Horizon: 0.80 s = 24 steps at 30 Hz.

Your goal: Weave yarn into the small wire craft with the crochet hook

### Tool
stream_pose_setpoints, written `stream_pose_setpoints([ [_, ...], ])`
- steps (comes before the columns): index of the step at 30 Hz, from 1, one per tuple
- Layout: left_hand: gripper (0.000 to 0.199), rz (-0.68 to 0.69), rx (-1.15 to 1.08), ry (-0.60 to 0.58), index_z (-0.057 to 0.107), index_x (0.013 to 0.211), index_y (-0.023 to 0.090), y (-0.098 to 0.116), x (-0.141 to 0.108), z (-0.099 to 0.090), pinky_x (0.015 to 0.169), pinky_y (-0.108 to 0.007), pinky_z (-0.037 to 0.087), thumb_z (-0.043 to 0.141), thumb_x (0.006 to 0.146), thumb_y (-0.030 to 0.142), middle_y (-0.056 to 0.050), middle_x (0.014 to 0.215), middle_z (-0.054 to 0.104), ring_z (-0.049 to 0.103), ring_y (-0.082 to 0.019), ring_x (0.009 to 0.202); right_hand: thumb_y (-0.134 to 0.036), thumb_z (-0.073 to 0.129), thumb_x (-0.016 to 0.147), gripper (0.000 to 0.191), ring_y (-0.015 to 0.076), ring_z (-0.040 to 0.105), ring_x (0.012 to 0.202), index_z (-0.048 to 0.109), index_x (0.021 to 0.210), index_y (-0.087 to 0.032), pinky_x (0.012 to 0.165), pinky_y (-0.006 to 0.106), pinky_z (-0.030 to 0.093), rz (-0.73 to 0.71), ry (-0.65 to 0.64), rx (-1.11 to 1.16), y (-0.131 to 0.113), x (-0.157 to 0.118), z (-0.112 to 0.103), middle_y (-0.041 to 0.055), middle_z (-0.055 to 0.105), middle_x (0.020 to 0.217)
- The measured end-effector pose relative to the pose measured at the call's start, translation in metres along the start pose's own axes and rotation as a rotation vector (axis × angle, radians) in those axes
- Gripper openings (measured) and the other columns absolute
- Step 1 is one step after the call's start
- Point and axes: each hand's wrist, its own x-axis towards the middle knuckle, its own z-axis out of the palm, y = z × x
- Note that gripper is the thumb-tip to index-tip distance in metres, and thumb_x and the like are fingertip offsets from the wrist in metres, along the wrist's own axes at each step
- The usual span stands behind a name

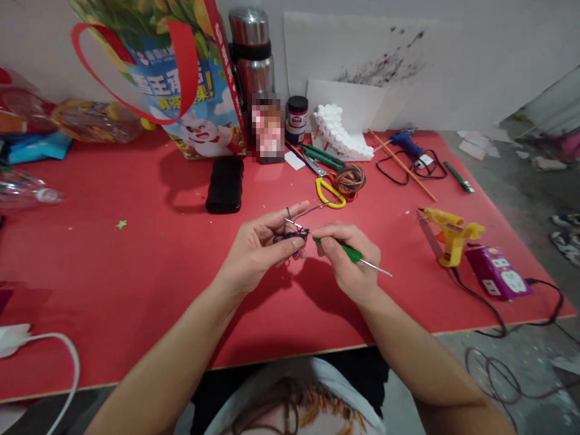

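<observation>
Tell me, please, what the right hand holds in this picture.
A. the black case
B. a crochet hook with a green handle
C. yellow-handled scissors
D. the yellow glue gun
B: the right hand grips a crochet hook with a green handle, its tip at the small yarn piece held by the left hand; the scissors, the glue gun and the black case lie untouched on the red table.

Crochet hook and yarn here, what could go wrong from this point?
The yarn runs taut over the left hand toward the ball beside the scissors; a tug might drag the ball or snag a handle. The hook in the right hand works close to the left fingertips and could prick them.
</observation>
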Motion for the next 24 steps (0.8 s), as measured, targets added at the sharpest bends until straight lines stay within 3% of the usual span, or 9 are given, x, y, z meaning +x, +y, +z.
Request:
stream_pose_setpoints([
  [6,0.063,-0.005,0.039,0.005,0.072,0.143,0.024,0.003,0.000,-0.002,0.054,-0.019,0.044,0.088,0.081,0.024,-0.001,0.077,0.070,0.066,-0.011,0.063,-0.025,0.066,0.103,0.017,0.0184,0.074,0.082,0.081,0.112,-0.026,0.077,0.036,0.059,0.011,-0.020,-0.048,-0.002,0.000,-0.004,0.0047,0.081,0.097],
  [13,0.053,-0.016,-0.010,0.063,0.083,0.124,0.025,0.014,0.001,-0.003,0.055,-0.017,0.051,0.090,0.072,0.017,0.002,0.075,0.061,0.064,-0.008,0.059,-0.022,0.067,0.101,0.018,0.0196,0.075,0.083,0.082,0.110,-0.027,0.080,0.037,0.061,-0.002,-0.049,-0.010,-0.007,0.005,-0.011,0.0043,0.081,0.097],
  [24,0.052,-0.054,0.096,-0.031,0.084,0.123,0.025,0.015,0.000,-0.008,0.056,-0.019,0.051,0.083,0.073,0.011,0.001,0.073,0.061,0.058,-0.008,0.058,-0.020,0.070,0.098,0.014,0.0191,0.073,0.077,0.083,0.101,-0.023,0.074,0.035,0.059,0.019,-0.146,0.000,-0.017,0.016,-0.025,0.0054,0.081,0.090],
])
